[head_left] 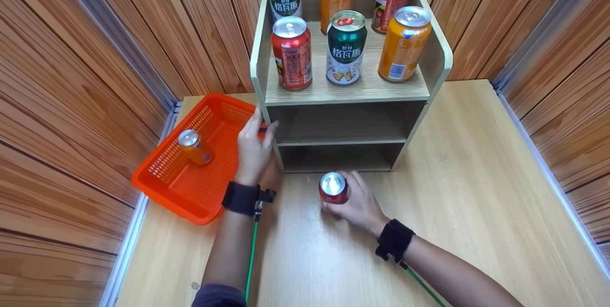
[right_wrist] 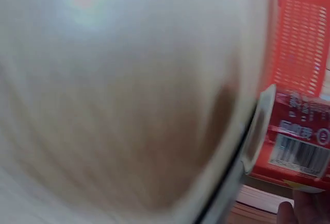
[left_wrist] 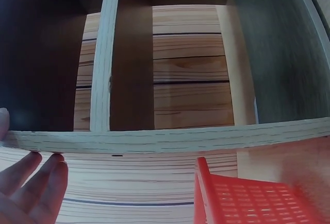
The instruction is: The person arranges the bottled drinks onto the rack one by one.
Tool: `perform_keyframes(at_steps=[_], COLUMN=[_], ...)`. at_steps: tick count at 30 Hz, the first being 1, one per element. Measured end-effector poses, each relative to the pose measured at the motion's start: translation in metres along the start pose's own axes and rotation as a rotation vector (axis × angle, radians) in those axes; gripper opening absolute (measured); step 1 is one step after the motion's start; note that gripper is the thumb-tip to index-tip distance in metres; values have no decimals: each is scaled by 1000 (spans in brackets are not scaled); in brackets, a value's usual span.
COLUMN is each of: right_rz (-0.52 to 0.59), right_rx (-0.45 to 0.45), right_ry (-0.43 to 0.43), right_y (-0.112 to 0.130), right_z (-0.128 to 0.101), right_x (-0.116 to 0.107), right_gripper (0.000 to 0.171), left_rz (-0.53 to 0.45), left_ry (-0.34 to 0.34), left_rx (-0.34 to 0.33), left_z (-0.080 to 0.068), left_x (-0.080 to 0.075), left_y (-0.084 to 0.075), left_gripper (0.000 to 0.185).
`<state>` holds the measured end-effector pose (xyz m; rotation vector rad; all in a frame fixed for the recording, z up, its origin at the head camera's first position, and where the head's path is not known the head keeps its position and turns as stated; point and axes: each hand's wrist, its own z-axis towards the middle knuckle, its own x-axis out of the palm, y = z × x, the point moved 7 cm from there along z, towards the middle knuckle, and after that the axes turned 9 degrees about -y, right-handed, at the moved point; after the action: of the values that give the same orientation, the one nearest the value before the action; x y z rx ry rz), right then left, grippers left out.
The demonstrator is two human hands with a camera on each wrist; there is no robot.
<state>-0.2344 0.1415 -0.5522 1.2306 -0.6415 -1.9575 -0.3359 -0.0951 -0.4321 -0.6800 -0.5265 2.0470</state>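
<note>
- Wood-panelled corner, pale wooden table (head_left: 476, 192).
- Right hand (head_left: 360, 204) wraps the red can (head_left: 333, 188), upright before the shelf unit (head_left: 350, 92).
- Rigid, slick, probably light; grip mid-body.
- Left hand (head_left: 252, 147), fingers straight, touches the shelf's edge.

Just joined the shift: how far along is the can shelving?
Done: six drink cans stand on the wooden shelf's top. In hand: the right hand grips a red can; the left hand touches the shelf. Left: one orange can in the orange plastic basket.
</note>
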Motion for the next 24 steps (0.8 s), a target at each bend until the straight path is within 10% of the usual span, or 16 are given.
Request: perform_keyframes(at_steps=[24], right_rz=[383], right_rx=[-98], right_ry=[-203], right_y=[64], right_z=[108], right_x=[-28], right_gripper=[74], left_rz=[78], left_ry=[-38], left_rx=[20], left_z=[-3], left_x=[-2], left_y=[-4], left_gripper=[45])
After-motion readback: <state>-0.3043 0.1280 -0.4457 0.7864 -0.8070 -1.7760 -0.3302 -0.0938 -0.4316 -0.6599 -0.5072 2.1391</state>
